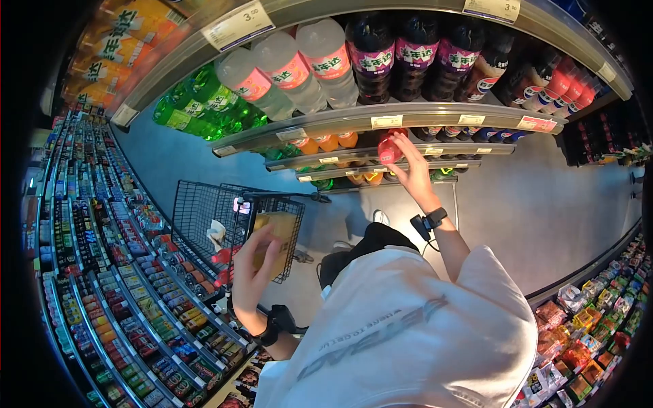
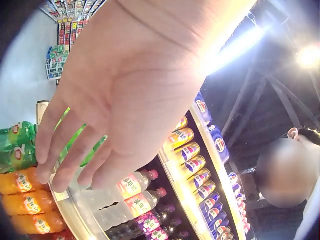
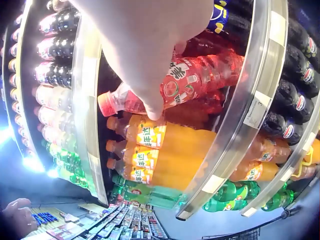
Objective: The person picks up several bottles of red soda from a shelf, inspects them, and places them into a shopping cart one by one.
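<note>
The white shirt (image 1: 415, 333), with grey lettering on it, lies nearest the head camera. Out past it, the right hand (image 1: 410, 168) grips a red bottle (image 3: 186, 82) on a shelf, its thumb on one side of the bottle and its fingers on the other; how tightly they close, I cannot tell. The bottle lies tilted, its pink cap toward the right wrist camera, just beside a row of orange bottles (image 3: 175, 150), with green bottles (image 3: 150, 192) beyond them. The left hand (image 1: 253, 268) holds nothing visible; its fingers are slightly bent and a little apart. It is near the black wire cart (image 1: 194, 211), which holds a brown box (image 1: 289, 228). Each wrist wears a black device. Above the red bottle, clear, green and dark bottles line a higher shelf.
</note>
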